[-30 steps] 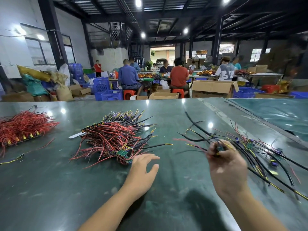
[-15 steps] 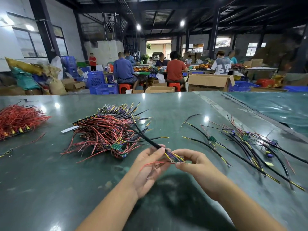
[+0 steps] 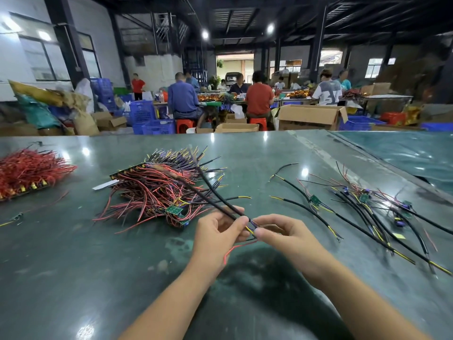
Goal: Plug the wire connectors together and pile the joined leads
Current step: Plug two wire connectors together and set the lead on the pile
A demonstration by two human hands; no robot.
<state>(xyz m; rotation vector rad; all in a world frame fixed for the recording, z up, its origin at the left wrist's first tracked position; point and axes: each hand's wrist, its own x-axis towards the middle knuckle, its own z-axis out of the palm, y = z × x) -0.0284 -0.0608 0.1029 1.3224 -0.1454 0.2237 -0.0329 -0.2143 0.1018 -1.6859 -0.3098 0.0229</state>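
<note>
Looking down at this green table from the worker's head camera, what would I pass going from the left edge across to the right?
Red wire bundle → big mixed pile of red and black leads → left hand → right hand, both pinching one black lead → loose black leads with small green boards.

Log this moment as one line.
left hand: pinches black lead | right hand: pinches connector end | joined pile: behind

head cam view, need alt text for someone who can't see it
Both hands, left hand and right hand, pinch a black lead where its thin wires meet, above a green table. A red-and-black wire pile lies behind; loose black leads lie right.
</note>
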